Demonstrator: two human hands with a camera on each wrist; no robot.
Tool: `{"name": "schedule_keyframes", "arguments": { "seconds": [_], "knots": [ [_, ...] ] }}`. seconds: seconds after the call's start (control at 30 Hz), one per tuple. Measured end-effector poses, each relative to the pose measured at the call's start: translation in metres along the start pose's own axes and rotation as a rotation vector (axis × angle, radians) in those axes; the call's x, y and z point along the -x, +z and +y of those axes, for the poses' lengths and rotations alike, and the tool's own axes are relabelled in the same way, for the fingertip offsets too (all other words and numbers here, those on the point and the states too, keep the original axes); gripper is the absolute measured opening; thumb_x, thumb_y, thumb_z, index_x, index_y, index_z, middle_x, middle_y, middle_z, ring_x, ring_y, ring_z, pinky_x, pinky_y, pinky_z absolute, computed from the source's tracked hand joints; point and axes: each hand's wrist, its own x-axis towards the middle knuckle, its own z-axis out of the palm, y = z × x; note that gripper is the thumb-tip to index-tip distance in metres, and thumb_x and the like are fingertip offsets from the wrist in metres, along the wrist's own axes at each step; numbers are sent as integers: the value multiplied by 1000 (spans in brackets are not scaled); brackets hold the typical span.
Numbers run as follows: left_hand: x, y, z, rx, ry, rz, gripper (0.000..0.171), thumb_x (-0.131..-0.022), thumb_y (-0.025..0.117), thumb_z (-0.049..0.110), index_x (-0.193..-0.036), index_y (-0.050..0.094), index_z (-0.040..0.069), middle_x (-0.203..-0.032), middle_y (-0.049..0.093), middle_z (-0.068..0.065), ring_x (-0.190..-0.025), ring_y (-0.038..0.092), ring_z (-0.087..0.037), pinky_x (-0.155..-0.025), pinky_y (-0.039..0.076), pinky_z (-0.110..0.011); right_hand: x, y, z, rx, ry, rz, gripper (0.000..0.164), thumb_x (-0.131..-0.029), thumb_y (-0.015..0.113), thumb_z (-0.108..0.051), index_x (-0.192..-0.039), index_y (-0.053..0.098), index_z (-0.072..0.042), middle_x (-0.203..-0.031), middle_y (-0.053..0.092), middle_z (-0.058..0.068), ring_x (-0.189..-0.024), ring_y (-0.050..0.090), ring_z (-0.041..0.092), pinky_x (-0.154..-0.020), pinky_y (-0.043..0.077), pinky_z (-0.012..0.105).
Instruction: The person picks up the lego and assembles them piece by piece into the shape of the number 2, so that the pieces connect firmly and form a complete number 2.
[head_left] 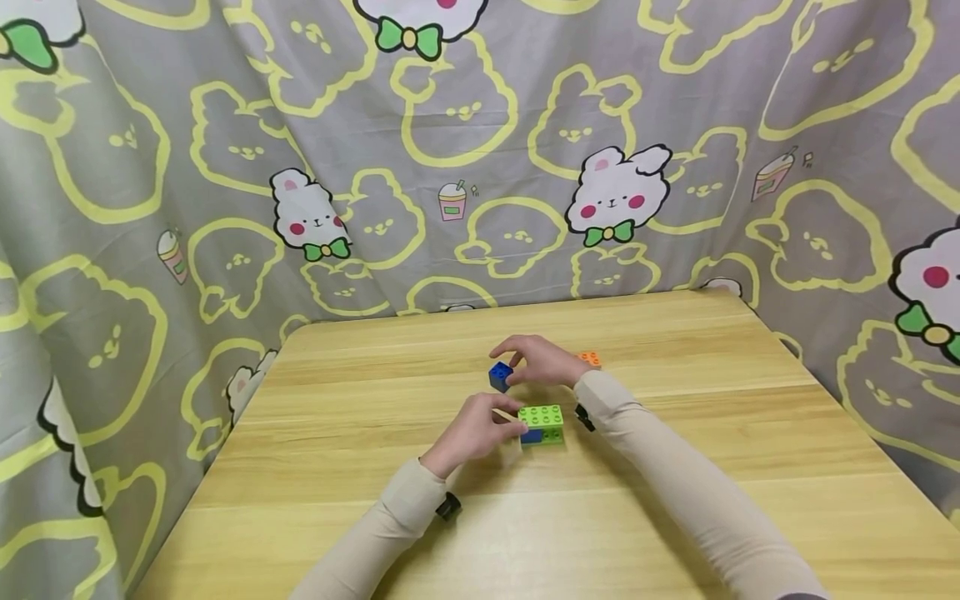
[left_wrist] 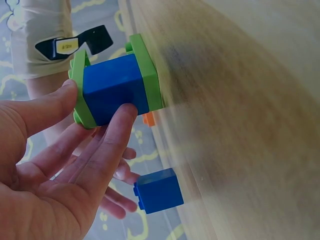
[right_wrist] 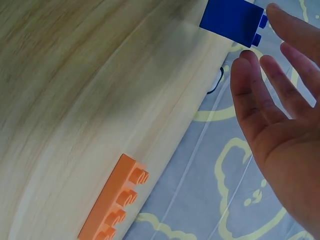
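My left hand [head_left: 475, 427] holds the left end of a stack of toy building bricks [head_left: 542, 414], thumb on the near side and fingers on the far side. A blue brick [left_wrist: 114, 89] sits in the stack between a green upper brick [left_wrist: 80, 86] and a green lower one [left_wrist: 147, 75]. A separate blue brick [head_left: 500, 377] stands on the table behind the stack, studs up. Over it, my right hand [head_left: 546, 362] has its fingers spread, thumb tip [right_wrist: 274, 12] close to the studs. Nothing is pinched between those fingers.
An orange brick [right_wrist: 107, 200] lies on the wooden table [head_left: 360, 400], partly hidden behind the right wrist in the head view. A patterned curtain [head_left: 495, 183] hangs along the table's back and sides. My right forearm [head_left: 682, 475] passes to the right of the stack.
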Motion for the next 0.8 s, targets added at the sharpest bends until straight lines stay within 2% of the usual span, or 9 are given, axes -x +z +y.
{"name": "schedule_keyframes", "arguments": {
  "seconds": [0.33, 0.8],
  "knots": [
    [1, -1, -1, -3, -1, 1, 29, -95, 75, 17, -119, 73, 1, -123, 71, -14, -95, 74, -26, -78, 61, -31, -3, 5, 0, 15, -11, -24, 50, -91, 78, -7, -139, 63, -8, -141, 61, 9, -115, 66, 26, -97, 55, 43],
    [0, 0, -2, 12, -6, 6, 29, -94, 75, 16, -119, 73, 0, -123, 71, -14, -97, 74, -29, -78, 61, -33, -3, 8, 4, 24, -2, -29, 47, -93, 76, -7, -138, 64, -10, -137, 64, 9, -114, 67, 24, -97, 55, 43]
  ]
}}
